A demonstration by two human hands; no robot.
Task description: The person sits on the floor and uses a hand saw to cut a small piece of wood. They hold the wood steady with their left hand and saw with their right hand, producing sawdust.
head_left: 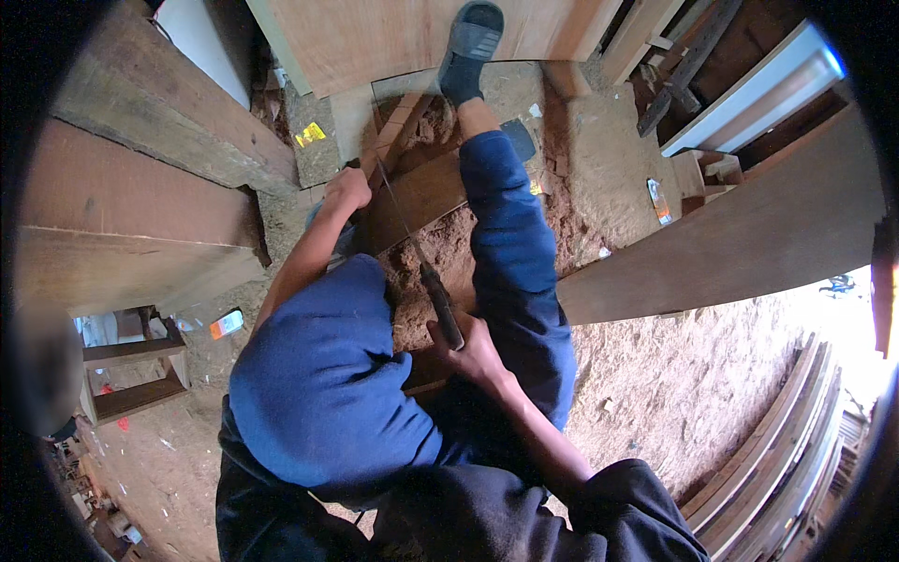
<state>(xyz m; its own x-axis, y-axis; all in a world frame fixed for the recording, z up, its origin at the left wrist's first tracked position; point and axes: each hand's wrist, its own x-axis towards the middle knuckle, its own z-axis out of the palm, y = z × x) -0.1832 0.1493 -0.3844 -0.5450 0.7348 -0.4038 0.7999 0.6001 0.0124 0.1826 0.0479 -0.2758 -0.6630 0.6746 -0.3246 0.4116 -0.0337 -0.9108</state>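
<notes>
My right hand [475, 351] is wrapped round the long dark handle of a handsaw [436, 295] between my legs. Its thin blade, seen nearly edge-on, slants up and left to a narrow brown wood strip [401, 124]. Close to the blade's far end, my left hand [347, 190] is closed at the strip's lower end, apparently gripping it; the fingertips are partly hidden. Beneath the blade lies a broader brown board [421, 199]. Whether the teeth touch the strip cannot be made out.
Reddish sawdust [435, 253] covers the ground around the board. My sandalled foot [473, 47] rests by a pale wooden panel [375, 37]. Thick timbers [169, 112] stand at left, a long curved-looking panel [730, 234] at right, and stacked planks [768, 450] at lower right.
</notes>
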